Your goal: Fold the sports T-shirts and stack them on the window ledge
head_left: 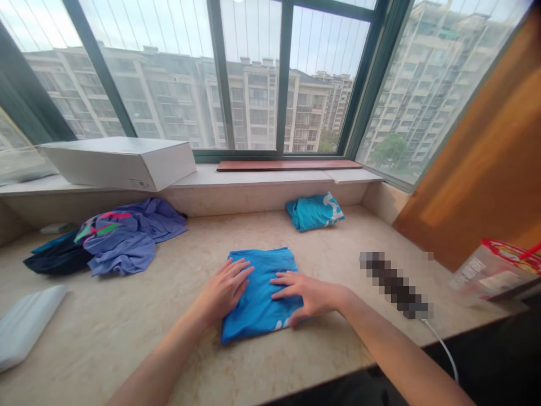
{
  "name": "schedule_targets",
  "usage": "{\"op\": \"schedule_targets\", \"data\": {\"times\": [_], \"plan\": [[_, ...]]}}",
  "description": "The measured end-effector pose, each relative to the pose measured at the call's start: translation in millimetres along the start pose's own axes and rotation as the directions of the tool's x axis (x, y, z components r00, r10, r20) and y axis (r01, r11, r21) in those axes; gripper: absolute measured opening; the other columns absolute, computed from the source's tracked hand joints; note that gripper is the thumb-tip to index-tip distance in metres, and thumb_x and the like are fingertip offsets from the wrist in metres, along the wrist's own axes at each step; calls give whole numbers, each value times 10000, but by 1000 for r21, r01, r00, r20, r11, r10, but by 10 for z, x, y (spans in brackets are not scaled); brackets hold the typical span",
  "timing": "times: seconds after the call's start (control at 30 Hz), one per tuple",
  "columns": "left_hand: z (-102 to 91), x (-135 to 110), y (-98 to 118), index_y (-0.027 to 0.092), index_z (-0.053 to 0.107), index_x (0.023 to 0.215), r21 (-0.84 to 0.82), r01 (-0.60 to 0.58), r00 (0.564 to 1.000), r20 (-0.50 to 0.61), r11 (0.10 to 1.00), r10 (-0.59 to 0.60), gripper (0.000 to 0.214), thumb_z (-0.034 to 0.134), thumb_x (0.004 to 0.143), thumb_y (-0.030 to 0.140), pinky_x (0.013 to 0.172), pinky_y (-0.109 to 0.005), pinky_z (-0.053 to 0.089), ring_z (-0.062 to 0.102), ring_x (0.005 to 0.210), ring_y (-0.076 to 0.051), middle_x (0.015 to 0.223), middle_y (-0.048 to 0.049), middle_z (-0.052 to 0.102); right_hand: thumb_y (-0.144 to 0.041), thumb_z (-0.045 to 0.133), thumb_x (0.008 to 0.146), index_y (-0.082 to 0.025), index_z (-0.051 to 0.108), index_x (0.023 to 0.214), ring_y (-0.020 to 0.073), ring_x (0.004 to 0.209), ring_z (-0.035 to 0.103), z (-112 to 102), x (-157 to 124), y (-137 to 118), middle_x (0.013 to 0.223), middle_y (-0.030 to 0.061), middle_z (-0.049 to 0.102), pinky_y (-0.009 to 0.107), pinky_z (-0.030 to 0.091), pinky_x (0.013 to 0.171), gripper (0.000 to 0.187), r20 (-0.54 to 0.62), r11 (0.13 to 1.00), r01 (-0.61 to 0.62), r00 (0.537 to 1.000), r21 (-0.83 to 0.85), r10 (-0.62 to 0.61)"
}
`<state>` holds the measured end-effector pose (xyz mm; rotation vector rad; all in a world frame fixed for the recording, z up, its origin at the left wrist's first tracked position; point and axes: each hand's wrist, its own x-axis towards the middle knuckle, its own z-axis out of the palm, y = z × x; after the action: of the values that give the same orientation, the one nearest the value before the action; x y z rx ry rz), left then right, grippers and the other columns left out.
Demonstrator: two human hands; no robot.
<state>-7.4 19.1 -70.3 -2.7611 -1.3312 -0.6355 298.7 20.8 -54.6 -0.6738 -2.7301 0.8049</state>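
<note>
A folded blue garment [260,273] lies on the marble ledge [127,327] right in front of me. My left hand [226,288] rests flat on its left half, fingers stretched out. My right hand [305,294] lies flat on its right half, fingers pointing left, thumb at the lower edge. Neither hand grips the cloth.
A folded teal garment [315,211] sits at the back right. A purple garment [131,234] over a dark one [57,256] is piled at the left. A white box [120,162] stands on the sill, a white pad [25,324] at far left, a plastic container [496,270] at right.
</note>
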Motion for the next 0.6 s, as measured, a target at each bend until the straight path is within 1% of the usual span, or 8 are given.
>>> {"op": "schedule_targets", "data": {"times": [0.07, 0.2, 0.27, 0.37, 0.43, 0.5, 0.53, 0.6], "plan": [[60, 11, 39, 221, 693, 1293, -54, -43, 997, 67, 998, 47, 368, 463, 1016, 298, 1162, -521, 427, 594, 1311, -290, 1392, -79, 657, -493, 795, 817, -269, 679, 1323, 288, 1456, 417, 50, 3, 71, 1542, 103, 502, 473, 294, 1223, 565, -60, 1000, 16, 998, -11, -16], [77, 20, 24, 236, 677, 1323, -160, -49, 986, 149, 986, 74, 380, 457, 1019, 294, 1152, -503, 446, 581, 1328, -282, 1425, -71, 630, -374, 654, 960, -217, 780, 1129, 260, 1342, 552, 153, 83, 56, 1365, 100, 669, 415, 398, 1146, 263, -164, 994, 35, 985, -102, -52], [26, 16, 6, 238, 663, 1342, -221, -48, 975, 202, 974, 94, 393, 438, 1026, 302, 1164, -518, 426, 552, 1358, -283, 1445, -78, 612, -295, 582, 1000, -191, 783, 1080, 241, 1294, 594, 164, 103, 8, 1288, 96, 717, 392, 416, 1120, 239, -186, 992, 34, 981, -125, -57], [-96, 11, 10, 259, 639, 1372, -313, -58, 946, 285, 948, 152, 408, 434, 1028, 338, 1196, -539, 362, 471, 1425, -290, 1502, -78, 555, -251, 536, 1016, -171, 755, 1092, 230, 1215, 645, 143, 94, -72, 1206, 97, 753, 378, 427, 1081, 246, -229, 992, -11, 973, -128, -19], [-179, 14, 34, 271, 583, 1433, -359, -65, 922, 334, 931, 194, 461, 479, 1007, 411, 1221, -558, 295, 403, 1467, -311, 1551, -79, 495, -272, 526, 1021, -165, 737, 1086, 227, 1108, 688, 121, 79, -116, 1128, 103, 771, 347, 465, 990, 245, -260, 991, -73, 965, -114, 42], [-244, 14, 62, 267, 484, 1514, -409, -72, 899, 368, 909, 237, 605, 529, 964, 516, 1241, -574, 211, 353, 1490, -338, 1586, -88, 445, -298, 497, 1034, -174, 722, 1025, 210, 938, 713, 101, 69, -138, 991, 89, 778, 297, 480, 831, 257, -297, 979, -184, 943, -84, 152], [-264, 10, 74, 263, 436, 1544, -438, -75, 889, 377, 896, 259, 690, 547, 937, 571, 1246, -579, 173, 344, 1493, -352, 1595, -93, 431, -313, 479, 1041, -183, 710, 994, 197, 852, 706, 92, 69, -137, 922, 73, 768, 279, 462, 758, 269, -321, 966, -252, 921, -61, 220], [-272, -12, 87, 262, 369, 1579, -476, -74, 880, 382, 877, 281, 835, 588, 877, 658, 1246, -588, 139, 345, 1486, -383, 1606, -102, 411, -340, 445, 1053, -195, 679, 947, 168, 721, 660, 79, 80, -111, 821, 40, 731, 260, 406, 664, 295, -384, 931, -365, 859, 10, 340]]}}
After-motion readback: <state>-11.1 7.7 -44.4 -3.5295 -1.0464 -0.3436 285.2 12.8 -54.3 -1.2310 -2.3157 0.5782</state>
